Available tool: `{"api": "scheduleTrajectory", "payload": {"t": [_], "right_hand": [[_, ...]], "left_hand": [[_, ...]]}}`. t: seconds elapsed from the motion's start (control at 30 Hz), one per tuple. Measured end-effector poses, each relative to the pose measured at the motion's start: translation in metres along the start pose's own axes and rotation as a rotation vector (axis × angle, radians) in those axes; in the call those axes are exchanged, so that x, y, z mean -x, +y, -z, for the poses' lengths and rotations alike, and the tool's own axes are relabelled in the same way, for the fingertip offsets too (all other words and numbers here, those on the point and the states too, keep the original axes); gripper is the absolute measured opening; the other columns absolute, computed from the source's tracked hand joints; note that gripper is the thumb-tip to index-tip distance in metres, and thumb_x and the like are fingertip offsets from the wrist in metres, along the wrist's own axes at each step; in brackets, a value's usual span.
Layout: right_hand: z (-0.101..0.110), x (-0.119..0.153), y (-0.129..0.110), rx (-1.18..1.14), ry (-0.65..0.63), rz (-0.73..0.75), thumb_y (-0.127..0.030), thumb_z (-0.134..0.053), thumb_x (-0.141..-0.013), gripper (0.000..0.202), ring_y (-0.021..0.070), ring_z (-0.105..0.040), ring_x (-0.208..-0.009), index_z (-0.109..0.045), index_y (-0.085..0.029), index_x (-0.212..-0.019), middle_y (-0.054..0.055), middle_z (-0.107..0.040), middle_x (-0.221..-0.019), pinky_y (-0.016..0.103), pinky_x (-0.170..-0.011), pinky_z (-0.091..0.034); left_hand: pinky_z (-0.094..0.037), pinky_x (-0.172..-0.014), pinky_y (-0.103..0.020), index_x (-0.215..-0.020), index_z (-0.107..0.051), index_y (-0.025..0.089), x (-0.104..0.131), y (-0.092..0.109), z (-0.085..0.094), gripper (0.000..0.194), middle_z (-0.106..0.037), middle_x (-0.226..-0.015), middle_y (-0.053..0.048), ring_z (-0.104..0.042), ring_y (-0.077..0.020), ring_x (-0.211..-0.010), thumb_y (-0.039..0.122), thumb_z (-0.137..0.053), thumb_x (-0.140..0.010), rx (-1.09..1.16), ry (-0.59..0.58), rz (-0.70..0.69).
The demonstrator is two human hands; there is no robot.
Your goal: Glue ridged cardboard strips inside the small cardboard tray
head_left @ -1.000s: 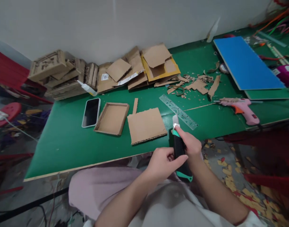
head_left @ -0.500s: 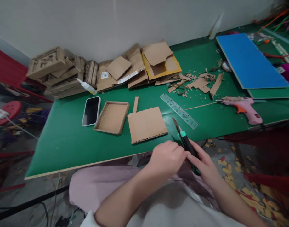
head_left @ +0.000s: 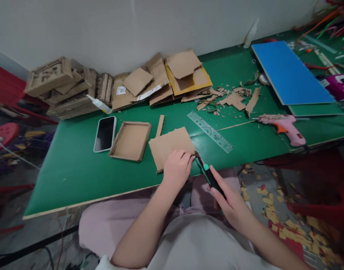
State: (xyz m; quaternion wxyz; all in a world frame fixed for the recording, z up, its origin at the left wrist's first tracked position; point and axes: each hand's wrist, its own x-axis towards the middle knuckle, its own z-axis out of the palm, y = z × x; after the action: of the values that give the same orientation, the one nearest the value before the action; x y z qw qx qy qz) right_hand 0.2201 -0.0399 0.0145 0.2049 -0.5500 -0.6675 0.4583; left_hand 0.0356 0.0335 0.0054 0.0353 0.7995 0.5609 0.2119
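Note:
My right hand (head_left: 231,200) is wrapped round a black and teal utility knife (head_left: 213,180), its blade pointing away from me at the right front corner of a rectangular cardboard piece (head_left: 172,142). With bent fingers, my left hand (head_left: 177,165) grips the front edge of that piece, close to the blade tip, and covers part of the edge. A narrow cardboard strip (head_left: 160,125) lies behind the piece. To its left sits a shallow cardboard tray (head_left: 131,139) with low raised sides. A clear plastic ruler (head_left: 210,131) lies beyond the knife.
A phone (head_left: 105,134) lies left of the tray. Stacked cardboard (head_left: 62,86), folded packaging (head_left: 160,80) and a glue bottle (head_left: 99,104) line the wall. Cardboard scraps (head_left: 234,99), a pink glue gun (head_left: 284,125) and a blue board (head_left: 290,73) occupy the right side.
My left hand has left the knife and moved left onto the cardboard piece. My right hand has brought the knife left and lower, so its blade meets the piece's corner.

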Motion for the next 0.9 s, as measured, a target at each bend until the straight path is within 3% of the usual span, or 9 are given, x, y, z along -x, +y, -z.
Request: {"api": "scheduleTrajectory", "payload": {"t": [0.13,0.27,0.63,0.9], "right_hand": [[0.0008,-0.0007,-0.0016,0.161,0.052,0.076,-0.026,-0.033,-0.091,0.056,0.0186,-0.065,-0.083,-0.015,-0.026,-0.144,0.006,-0.066,-0.097,0.030,-0.068,-0.053],[-0.0026,-0.0003,-0.0037,0.257,0.072,0.103,-0.022,-0.030,-0.091,0.058,0.0197,-0.056,-0.109,-0.008,-0.027,-0.144,0.008,-0.055,-0.124,0.031,-0.079,-0.051],[-0.0084,0.0002,-0.0029,0.340,0.106,0.114,-0.021,-0.028,-0.091,0.060,0.0199,-0.055,-0.110,-0.001,-0.027,-0.144,0.010,-0.053,-0.125,0.032,-0.080,-0.052],[-0.0086,-0.0012,-0.0034,0.316,0.101,0.114,-0.020,-0.029,-0.091,0.058,0.0186,-0.056,-0.109,-0.007,-0.024,-0.144,0.010,-0.054,-0.124,0.030,-0.081,-0.051]], "left_hand": [[-0.042,-0.070,-0.029,-0.085,-0.062,0.016,-0.0007,-0.0012,-0.0003,0.022,-0.059,-0.077,-0.005,-0.053,-0.0166,-0.078,0.026,-0.043,-0.090,0.016,0.001,0.021],[-0.042,-0.070,-0.029,-0.084,-0.062,0.016,-0.0002,-0.0018,-0.0015,0.022,-0.059,-0.076,-0.005,-0.053,-0.0168,-0.077,0.027,-0.044,-0.090,0.012,0.009,0.019],[-0.041,-0.069,-0.028,-0.086,-0.063,0.016,-0.0014,-0.0016,0.0006,0.023,-0.059,-0.077,-0.005,-0.053,-0.0165,-0.076,0.027,-0.043,-0.090,0.014,-0.021,0.036],[-0.040,-0.068,-0.028,-0.091,-0.063,0.019,0.0000,-0.0012,-0.0001,0.024,-0.059,-0.078,-0.004,-0.053,-0.0162,-0.077,0.030,-0.041,-0.091,-0.001,-0.038,0.057]]}}
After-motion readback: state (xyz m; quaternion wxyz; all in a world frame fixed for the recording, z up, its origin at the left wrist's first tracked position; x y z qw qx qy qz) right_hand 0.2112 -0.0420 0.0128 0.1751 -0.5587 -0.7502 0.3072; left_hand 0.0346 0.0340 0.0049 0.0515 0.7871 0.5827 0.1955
